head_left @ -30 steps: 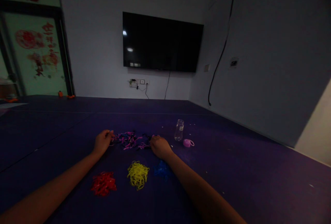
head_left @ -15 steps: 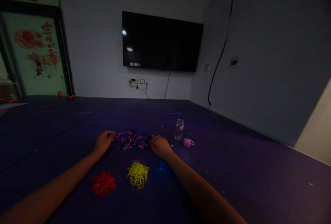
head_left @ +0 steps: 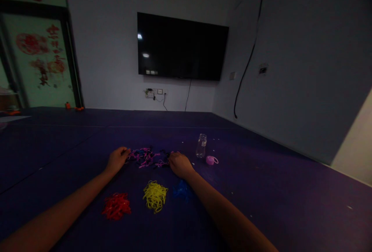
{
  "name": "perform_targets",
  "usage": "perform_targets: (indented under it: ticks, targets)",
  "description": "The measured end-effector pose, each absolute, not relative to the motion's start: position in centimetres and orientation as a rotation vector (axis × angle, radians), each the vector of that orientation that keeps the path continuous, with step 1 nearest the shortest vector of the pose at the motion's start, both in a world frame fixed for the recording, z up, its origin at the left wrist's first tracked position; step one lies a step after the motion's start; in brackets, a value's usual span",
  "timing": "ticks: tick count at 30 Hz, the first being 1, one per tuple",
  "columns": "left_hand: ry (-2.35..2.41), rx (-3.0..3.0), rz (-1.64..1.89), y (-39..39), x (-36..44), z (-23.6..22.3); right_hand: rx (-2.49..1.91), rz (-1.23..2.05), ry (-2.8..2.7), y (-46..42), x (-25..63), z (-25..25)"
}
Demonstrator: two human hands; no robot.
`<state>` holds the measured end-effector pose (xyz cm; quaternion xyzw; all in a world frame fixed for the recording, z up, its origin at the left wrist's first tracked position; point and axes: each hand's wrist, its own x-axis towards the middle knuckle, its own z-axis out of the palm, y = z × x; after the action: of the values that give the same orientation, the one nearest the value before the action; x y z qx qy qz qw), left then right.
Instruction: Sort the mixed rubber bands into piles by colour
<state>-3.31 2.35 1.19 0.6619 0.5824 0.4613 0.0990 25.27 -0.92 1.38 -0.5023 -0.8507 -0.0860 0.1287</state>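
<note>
A loose mixed heap of pink, black and some blue rubber bands (head_left: 144,156) lies between my two hands. At its left edge is my left hand (head_left: 117,159), thumb and fingers pressed together; what they pinch is too small to make out. My right hand (head_left: 180,165) rests at the heap's right end, its fingers curled down among pink and black bands, the tips partly hidden. Nearer to me lie three single-colour piles: red rubber bands (head_left: 116,206), yellow rubber bands (head_left: 155,196) and blue rubber bands (head_left: 181,190), the blue beside my right forearm.
A clear bottle (head_left: 201,146) without its cap stands right of my right hand. The pink cap (head_left: 210,160) with a loop lies beside it. White scraps dot the purple surface (head_left: 276,194). Farther off are a wall, a television (head_left: 183,46) and a hanging cable (head_left: 246,69).
My left hand has shifted very slightly, its fingertips still at the heap's edge. My right hand and the piles look the same.
</note>
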Motion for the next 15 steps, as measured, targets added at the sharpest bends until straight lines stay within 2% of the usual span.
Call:
perform_targets:
  ticks: [15]
  targets:
    - [1.713, 2.024, 1.329, 2.47, -3.34, 1.26, -1.434, -0.267, -2.482, -0.98, 25.29, 1.41]
